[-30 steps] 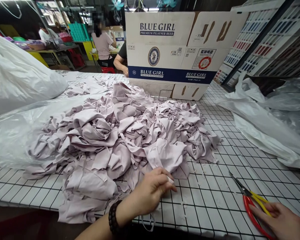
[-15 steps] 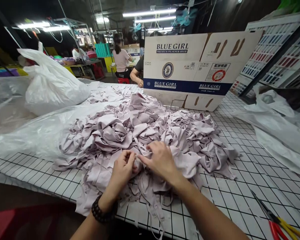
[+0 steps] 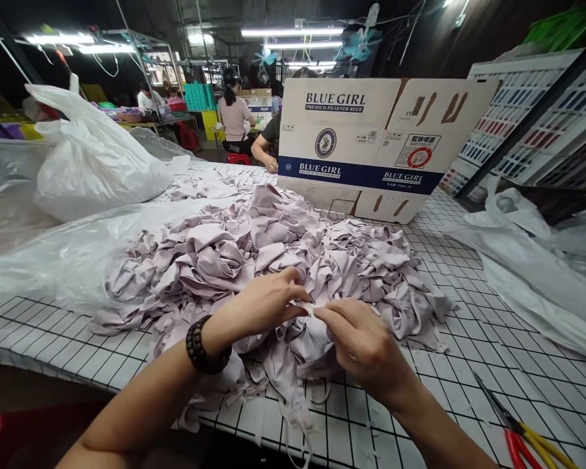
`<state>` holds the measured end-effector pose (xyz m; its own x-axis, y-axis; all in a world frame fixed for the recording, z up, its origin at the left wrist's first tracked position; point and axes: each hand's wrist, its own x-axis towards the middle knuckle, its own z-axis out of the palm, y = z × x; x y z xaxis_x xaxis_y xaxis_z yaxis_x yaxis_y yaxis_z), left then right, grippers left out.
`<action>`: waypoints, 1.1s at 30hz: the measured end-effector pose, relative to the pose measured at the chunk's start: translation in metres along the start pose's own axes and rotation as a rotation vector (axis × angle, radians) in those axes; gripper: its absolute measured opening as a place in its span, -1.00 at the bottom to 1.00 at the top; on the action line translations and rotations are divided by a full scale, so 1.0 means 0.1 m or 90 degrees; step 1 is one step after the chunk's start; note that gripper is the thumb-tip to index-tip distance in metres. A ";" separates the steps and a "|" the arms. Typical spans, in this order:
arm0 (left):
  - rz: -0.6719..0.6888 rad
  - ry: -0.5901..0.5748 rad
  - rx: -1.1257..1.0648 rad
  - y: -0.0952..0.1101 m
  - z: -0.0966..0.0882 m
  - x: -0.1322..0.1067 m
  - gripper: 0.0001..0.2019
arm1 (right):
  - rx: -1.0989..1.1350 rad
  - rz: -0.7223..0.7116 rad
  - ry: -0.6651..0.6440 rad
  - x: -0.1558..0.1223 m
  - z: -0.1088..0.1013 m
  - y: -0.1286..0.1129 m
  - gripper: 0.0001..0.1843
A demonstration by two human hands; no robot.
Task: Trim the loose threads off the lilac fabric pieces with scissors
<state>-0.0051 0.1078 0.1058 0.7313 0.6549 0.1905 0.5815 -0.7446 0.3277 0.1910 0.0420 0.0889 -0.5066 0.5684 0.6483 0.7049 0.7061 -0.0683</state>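
Note:
A heap of pale lilac fabric pieces, some with thin straps, lies crumpled before me. Over its near side, my left hand pinches the edge of one lilac fabric piece between thumb and fingers. My right hand is closed on the same edge a little to the right, its fingertips close to the left ones. The piece hangs below both hands onto the heap. A dark beaded bracelet circles my left wrist. Narrow straps trail over the table's front edge.
Scissors with red and yellow handles lie at right on the grid-patterned table. A cardboard box stands behind the heap, partly hiding a person. Plastic bags lie left; more plastic lies right.
Both hands have moved right. My left hand has turned, reaching across to the fabric edge, and my right hand has dropped lower, pinching the edge. The view has shifted slightly.

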 end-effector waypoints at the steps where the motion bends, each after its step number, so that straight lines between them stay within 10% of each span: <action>1: 0.044 -0.008 0.004 0.03 -0.04 0.05 -0.84 | -0.008 -0.017 0.028 -0.03 -0.09 0.01 -0.66; 5: 0.143 0.063 -0.068 0.33 -0.23 0.10 -0.74 | -0.074 -0.016 0.158 -0.15 -0.47 0.09 -0.59; 9: 0.051 0.185 -0.298 0.78 -0.26 -0.05 -0.78 | -0.113 0.076 0.260 -0.22 -0.66 0.15 -0.45; 15: -0.205 -0.165 -1.044 0.85 0.29 -0.11 -0.57 | 0.093 0.092 0.250 -0.30 -0.45 0.23 -0.56; 18: -0.234 -0.129 -1.283 0.80 0.55 -0.08 -0.42 | 0.163 0.087 0.255 -0.31 -0.34 0.23 -0.53; 33: -0.176 -0.076 -1.167 0.75 0.78 -0.06 -0.58 | 0.104 0.054 0.128 -0.38 -0.23 0.27 -0.75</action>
<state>0.0625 0.0379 0.0570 0.7601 0.6463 -0.0670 -0.3310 0.4738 0.8160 0.2402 0.0295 0.0798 -0.3285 0.5452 0.7713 0.6434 0.7270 -0.2398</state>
